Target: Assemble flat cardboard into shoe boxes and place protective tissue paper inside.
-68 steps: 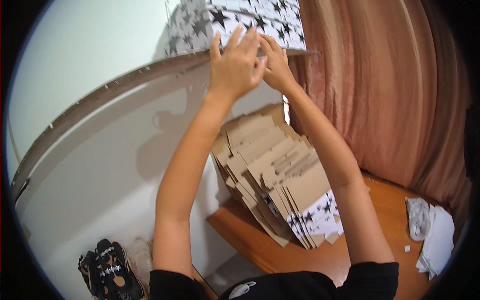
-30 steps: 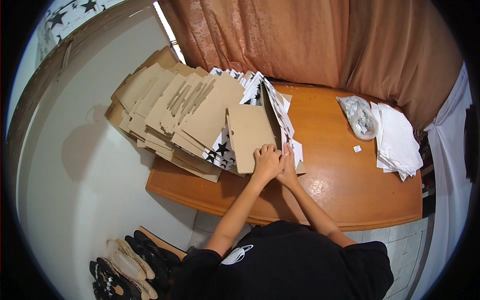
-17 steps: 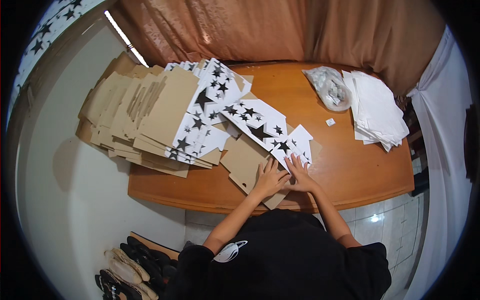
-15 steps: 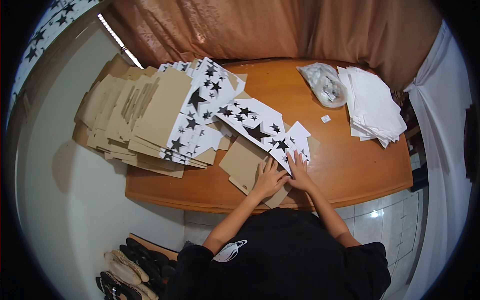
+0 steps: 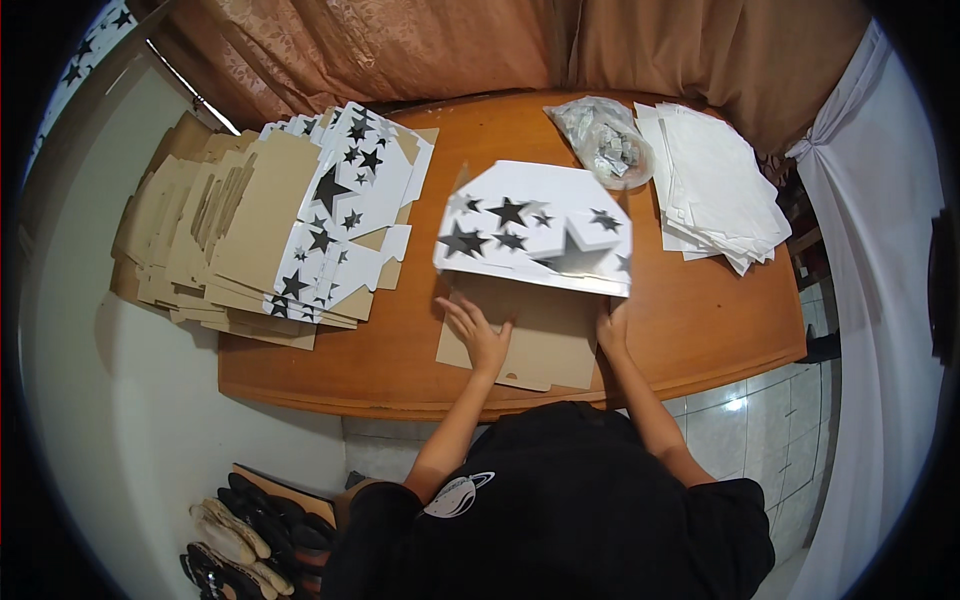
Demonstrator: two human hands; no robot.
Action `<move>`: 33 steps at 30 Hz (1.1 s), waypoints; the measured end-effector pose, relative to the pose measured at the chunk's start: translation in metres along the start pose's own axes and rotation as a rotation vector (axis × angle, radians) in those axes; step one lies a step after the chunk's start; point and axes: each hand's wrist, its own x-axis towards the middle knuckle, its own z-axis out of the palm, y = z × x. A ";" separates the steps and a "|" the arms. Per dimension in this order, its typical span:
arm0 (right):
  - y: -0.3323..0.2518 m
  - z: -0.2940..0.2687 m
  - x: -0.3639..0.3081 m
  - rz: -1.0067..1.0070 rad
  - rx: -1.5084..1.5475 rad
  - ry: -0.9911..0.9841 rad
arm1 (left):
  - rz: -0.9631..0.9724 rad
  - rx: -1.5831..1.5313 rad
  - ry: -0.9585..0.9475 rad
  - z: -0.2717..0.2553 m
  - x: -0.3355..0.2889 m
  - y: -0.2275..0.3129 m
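Observation:
A cardboard box blank point(image 5: 535, 345), plain brown on its inside, lies before me at the table's front edge. Its far part, a white panel with black and grey stars point(image 5: 540, 215), stands folded up and is slightly blurred. My left hand point(image 5: 484, 342) rests at the left side of the brown part, fingers spread and thumb apart. At the right side, my right hand point(image 5: 613, 332) reaches up against the lower right corner of the star panel, which hides its fingertips. Whether those fingers grip the edge cannot be made out.
A large stack of flat box blanks point(image 5: 250, 215) covers the table's left end. Behind the box lies a clear plastic bag of small pieces point(image 5: 612, 150), beside a pile of white sheets point(image 5: 715, 185). Shoes point(image 5: 240, 535) stand on the floor at lower left.
The box blank has turned to face me squarely, and its star panel has come up from lying flat. My hands, close together before, have moved apart to its two sides.

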 end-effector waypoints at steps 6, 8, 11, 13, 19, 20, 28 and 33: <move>0.018 -0.015 0.010 0.231 0.404 0.123 | -0.077 -0.060 0.081 0.007 0.001 -0.002; -0.031 -0.017 0.025 0.270 0.378 0.146 | -0.123 -0.079 0.080 0.009 -0.004 -0.006; 0.004 -0.030 0.031 0.140 0.233 -0.057 | -0.227 -0.184 0.132 0.008 0.008 0.006; -0.007 -0.026 0.039 0.029 0.162 -0.002 | -0.334 -0.241 0.207 -0.005 0.021 0.008; -0.014 -0.024 0.059 -0.129 -0.120 -0.032 | -0.056 -0.744 -0.049 -0.043 0.074 -0.003; -0.015 -0.024 0.060 -0.129 -0.120 -0.031 | -0.055 -0.744 -0.049 -0.040 0.072 -0.008; -0.092 -0.026 0.086 -0.309 0.004 0.097 | 0.283 -0.467 0.250 -0.052 0.082 0.006; -0.076 -0.034 0.098 -0.314 0.146 -0.047 | 0.383 -0.366 0.108 -0.067 0.088 -0.009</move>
